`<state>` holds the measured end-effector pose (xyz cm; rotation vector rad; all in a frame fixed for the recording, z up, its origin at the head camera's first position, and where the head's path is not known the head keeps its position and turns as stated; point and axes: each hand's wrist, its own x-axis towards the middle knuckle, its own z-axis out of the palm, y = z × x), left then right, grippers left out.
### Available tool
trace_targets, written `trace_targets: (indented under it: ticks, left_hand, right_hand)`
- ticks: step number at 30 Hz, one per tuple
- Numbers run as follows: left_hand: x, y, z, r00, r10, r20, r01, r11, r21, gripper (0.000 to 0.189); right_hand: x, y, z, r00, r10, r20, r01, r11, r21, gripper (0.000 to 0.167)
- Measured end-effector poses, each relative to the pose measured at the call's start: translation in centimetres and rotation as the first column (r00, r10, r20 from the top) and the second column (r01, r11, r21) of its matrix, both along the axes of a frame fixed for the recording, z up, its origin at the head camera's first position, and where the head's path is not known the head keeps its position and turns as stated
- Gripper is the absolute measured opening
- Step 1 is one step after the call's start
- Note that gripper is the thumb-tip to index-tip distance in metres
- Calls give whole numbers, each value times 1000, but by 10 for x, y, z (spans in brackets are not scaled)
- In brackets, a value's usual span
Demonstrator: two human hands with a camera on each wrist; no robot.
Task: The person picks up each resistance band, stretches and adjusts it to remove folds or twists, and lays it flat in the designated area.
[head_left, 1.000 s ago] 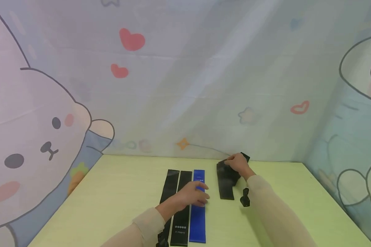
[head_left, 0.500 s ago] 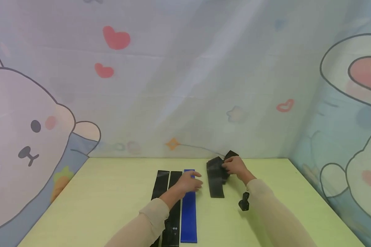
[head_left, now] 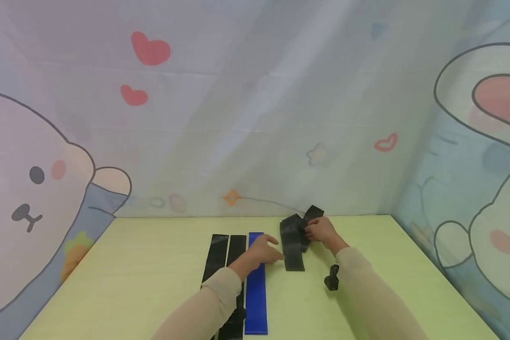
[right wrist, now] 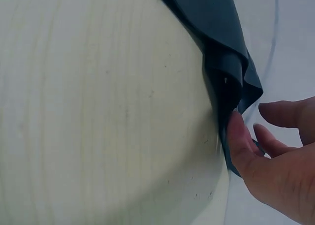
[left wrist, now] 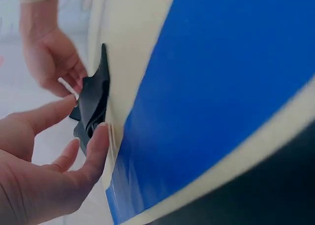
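A rumpled black resistance band (head_left: pixel 292 243) lies at the back right of the table, twisted over itself. My right hand (head_left: pixel 320 230) holds its right side with curled fingers; in the right wrist view the fingertips (right wrist: pixel 238 134) are against the folded band (right wrist: pixel 206 23). My left hand (head_left: pixel 261 250) reaches over a flat blue band (head_left: pixel 256 302), fingers spread towards the black band's left edge. Seen from the left wrist, thumb and fingers of the left hand (left wrist: pixel 54 180) stand apart, their tips overlapping the black band (left wrist: pixel 93 99).
Two flat black bands, a left one (head_left: pixel 216 255) and a right one (head_left: pixel 236 245), lie parallel beside the blue band, partly under the left arm. A printed cloth backdrop (head_left: pixel 255 118) rises behind the pale yellow table (head_left: pixel 153 264).
The head view has turned rightward. My left hand has moved from above the blue band towards the rumpled black band. Its right part has shifted in my right hand's fingers.
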<state>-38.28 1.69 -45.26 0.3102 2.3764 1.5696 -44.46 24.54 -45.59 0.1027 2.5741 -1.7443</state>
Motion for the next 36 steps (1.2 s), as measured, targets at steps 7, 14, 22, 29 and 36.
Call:
trace_targets:
  ticks: [7,14,22,29,36]
  left_hand:
    - [9,17,0,939,-196,-281,94,937,-338,47]
    - [5,30,-1,881,-316,-351,138,882,-450,36]
    - [4,33,-8,816,-408,-410,160,841,-517,13]
    - [2,28,-3,801,-372,-470,131,874,-469,9]
    - [-1,25,-6,807,-369,-461,168,892,-420,16]
  right_hand:
    - [-3,0,-4,999,-53,-12,53,999,10,39]
    - [-15,-2,-8,993,-90,-81,103,980,170,23]
    - [-21,-5,-10,980,-131,-152,184,886,426,21]
    - [-19,0,-10,973,-127,-194,195,903,382,25]
    - [-21,5,-19,974,-177,-140,203,959,200,28]
